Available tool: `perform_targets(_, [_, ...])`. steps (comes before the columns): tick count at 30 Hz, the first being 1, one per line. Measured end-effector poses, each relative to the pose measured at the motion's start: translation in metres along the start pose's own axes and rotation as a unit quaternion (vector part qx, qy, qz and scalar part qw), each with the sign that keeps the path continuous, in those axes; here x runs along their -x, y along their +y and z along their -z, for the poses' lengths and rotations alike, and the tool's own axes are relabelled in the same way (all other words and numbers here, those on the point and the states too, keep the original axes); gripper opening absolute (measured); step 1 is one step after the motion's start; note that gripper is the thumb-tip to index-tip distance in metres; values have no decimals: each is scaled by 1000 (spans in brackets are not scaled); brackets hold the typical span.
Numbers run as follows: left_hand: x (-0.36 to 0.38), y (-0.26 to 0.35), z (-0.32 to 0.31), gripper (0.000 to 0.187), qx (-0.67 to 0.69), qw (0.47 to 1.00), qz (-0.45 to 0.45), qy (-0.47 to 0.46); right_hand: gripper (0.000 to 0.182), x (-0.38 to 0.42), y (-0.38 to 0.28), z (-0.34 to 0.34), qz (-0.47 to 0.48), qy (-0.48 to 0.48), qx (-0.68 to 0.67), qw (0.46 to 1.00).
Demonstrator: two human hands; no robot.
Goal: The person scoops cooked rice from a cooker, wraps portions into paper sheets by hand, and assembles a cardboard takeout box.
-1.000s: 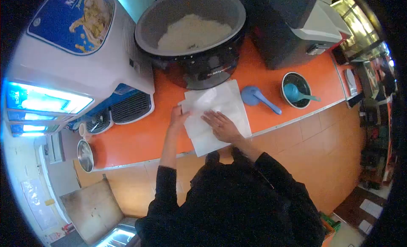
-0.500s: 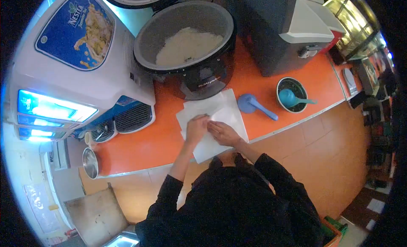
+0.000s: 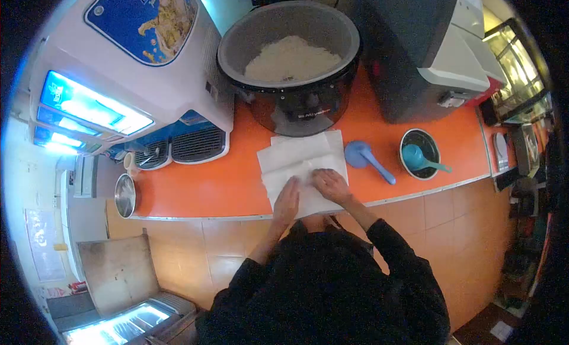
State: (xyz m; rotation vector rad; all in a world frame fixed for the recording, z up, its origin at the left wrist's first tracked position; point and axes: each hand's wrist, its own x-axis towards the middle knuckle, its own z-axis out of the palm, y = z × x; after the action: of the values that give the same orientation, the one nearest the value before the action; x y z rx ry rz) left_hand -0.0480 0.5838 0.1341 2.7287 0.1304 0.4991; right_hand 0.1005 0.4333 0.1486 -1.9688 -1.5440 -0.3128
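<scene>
White paper sheets [image 3: 296, 149] lie stacked on the orange counter [image 3: 195, 194], just in front of a black rice cooker [image 3: 296, 105] with white rice [image 3: 291, 59] inside. My left hand [image 3: 287, 201] rests at the left part of the sheets, its fingers extended. On their right side, my right hand [image 3: 331, 185] has its fingers curled over a folded bit of the paper; whether it grips it is hidden. A blue rice paddle [image 3: 368, 161] lies right of the sheets. Beyond it stands a metal pot [image 3: 422, 137] with a teal ladle [image 3: 418, 160] in it.
A drink dispenser [image 3: 142, 25] stands at the left, with drip trays [image 3: 198, 146] at its base. A steel bowl [image 3: 125, 195] sits near the counter's left end. A large grey machine [image 3: 409, 54] is at the back right, with a scale [image 3: 501, 152] farther right.
My hands have moved apart from their meeting point over the paper and come lower on it. The paper now shows a raised fold. The view has shifted, so the counter's objects appear farther right.
</scene>
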Motion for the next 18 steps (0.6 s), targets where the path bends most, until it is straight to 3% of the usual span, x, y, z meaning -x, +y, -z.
perform_targets(1, [5, -4, -8, 44, 99, 990, 78, 65, 25, 6, 5, -5, 2, -1, -1, 1000])
perform_targets(2, [0, 3, -3, 29, 85, 980, 129, 125, 22, 10, 10, -9, -13, -22, -15, 1000])
perform_targets(3, [-3, 1, -1, 29, 85, 979, 132, 128, 19, 13, 14, -13, -27, -41, -28, 998])
perform_targets(5, [-8, -15, 6, 19, 101, 983, 135, 70, 23, 6, 18, -15, -33, -33, -40, 998])
perform_targets(7, [-17, -30, 11, 12, 71, 988, 86, 102, 27, -2, 19, -16, -40, -25, -51, 998])
perform_targets(9, [-25, -45, 18, 14, 29, 997, 59, 38, 46, -9, 18, -15, -226, -56, -80, 969])
perform_targets(10, [-25, -59, 16, 17, 80, 992, 99, -22, 46, -16, 19, -14, -225, -56, -79, 970])
perform_targets(11, [-29, -59, 17, 17, 80, 992, 98, -22, 53, -25, 20, -12, -249, -124, -53, 959])
perform_targets(12, [-33, -60, 18, 19, 178, 970, 162, -24, 60, -34, 20, -10, -272, -190, -26, 943])
perform_targets(13, [-39, -60, 21, 21, 273, 935, 224, -25, 60, -41, 16, -8, -272, -188, -25, 943])
perform_targets(14, [-49, -55, 28, 21, 273, 936, 222, -24, 56, -47, 13, -6, -242, -120, 48, 961])
perform_targets(15, [-58, -48, 35, 24, 208, 952, 225, 0, 51, -53, 10, -5, -211, -52, 120, 969])
perform_targets(16, [-65, -42, 38, 26, 176, 958, 225, 10, 51, -59, 13, -8, -212, -52, 120, 969])
perform_targets(17, [-72, -37, 39, 27, 144, 963, 227, 20, 42, -66, 20, -12, -134, -33, 158, 978])
perform_targets(18, [-79, -32, 39, 31, -6, 985, 172, -18, 33, -70, 24, -16, -55, -14, 193, 979])
